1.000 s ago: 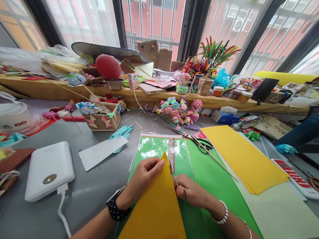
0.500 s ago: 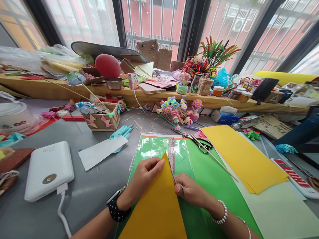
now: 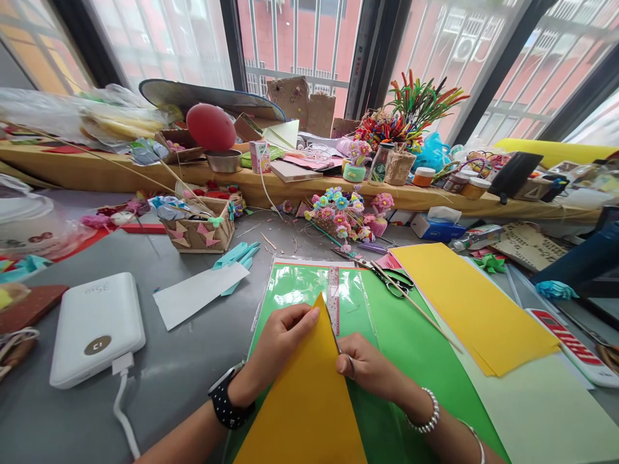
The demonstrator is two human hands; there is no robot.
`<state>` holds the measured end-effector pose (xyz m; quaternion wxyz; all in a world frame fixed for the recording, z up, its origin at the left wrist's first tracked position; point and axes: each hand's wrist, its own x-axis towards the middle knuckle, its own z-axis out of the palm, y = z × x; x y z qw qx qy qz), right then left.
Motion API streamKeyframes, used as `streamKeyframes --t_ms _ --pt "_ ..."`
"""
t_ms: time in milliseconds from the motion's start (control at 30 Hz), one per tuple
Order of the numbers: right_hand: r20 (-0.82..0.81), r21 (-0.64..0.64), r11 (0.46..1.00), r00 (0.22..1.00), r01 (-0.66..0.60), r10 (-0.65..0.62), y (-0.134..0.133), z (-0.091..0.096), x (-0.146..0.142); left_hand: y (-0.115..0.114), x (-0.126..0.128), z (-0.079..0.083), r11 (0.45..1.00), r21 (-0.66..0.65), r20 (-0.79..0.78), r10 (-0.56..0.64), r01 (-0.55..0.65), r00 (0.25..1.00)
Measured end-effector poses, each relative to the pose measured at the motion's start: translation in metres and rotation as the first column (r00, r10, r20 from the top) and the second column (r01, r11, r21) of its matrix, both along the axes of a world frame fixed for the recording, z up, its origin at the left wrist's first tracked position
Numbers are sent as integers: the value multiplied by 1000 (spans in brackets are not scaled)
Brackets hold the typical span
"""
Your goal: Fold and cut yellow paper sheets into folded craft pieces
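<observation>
One grip, my left hand, pinched the pointed yellow paper sheet near its far tip, presumably steadying its right edge for the slim metal scissors clasped in my right hand, above a plastic-covered green sheet on the smooth grey table.

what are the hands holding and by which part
The left hand pinches the pointed yellow paper near its tip; the right hand grips scissors by the handles.

Our right hand, one: shifted slightly closer to the held yellow sheet; our scissors: tighter against its edge.
</observation>
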<state>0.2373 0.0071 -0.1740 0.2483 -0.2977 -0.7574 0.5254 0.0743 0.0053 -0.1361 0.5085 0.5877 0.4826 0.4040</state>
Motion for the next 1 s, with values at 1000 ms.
streamKeyframes --t_ms 1000 --pt "-121 -153 988 993 -19 0 -4 4 -5 -1 2 1 999 -32 40 -6 8 999"
